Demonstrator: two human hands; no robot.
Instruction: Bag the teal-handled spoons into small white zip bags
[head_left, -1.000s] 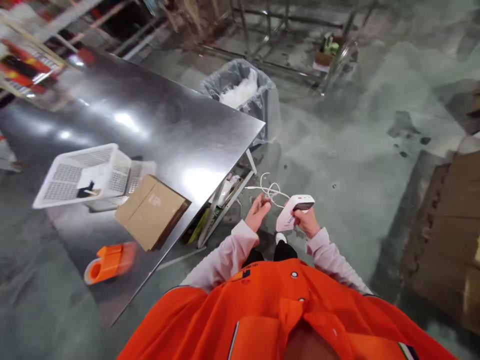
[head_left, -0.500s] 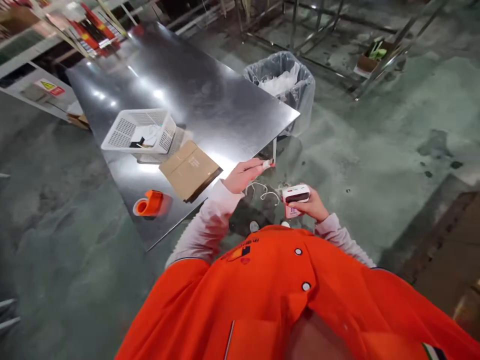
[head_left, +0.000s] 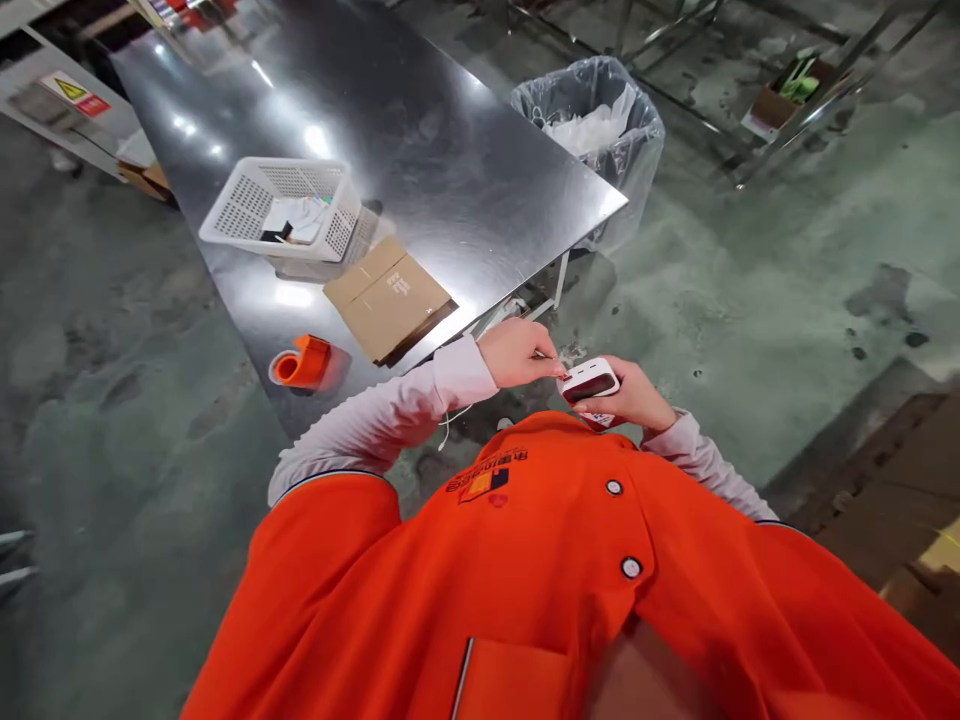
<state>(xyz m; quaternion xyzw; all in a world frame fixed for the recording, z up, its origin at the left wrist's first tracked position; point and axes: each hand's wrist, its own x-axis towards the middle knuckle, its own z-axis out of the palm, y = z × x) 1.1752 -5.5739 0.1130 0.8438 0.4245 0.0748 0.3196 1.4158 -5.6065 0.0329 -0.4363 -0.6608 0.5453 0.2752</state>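
My right hand (head_left: 636, 396) is wrapped around a white power bank (head_left: 596, 366) with a dark panel and small slots along its end. My left hand (head_left: 519, 352) is closed in a pinch at the near-left corner of that end, its fingertips touching or almost touching it. A thin white cable (head_left: 448, 428) dangles beneath the left wrist; its plug end is hidden by the pinching fingers. Both hands are held in front of my chest, just off the edge of the metal table (head_left: 450, 150).
On the table are a white perforated basket (head_left: 225, 215) with papers inside, flat cardboard (head_left: 390, 300) and a roll of orange material (head_left: 304, 362). Behind the table corner stands a lined bin (head_left: 637, 165). A metal frame (head_left: 675, 100) and a small carton (head_left: 776, 105) lie beyond.
My left hand has come from near the table edge to the power bank's end, bringing the cable along. The power bank has tilted slightly. The view has shifted.
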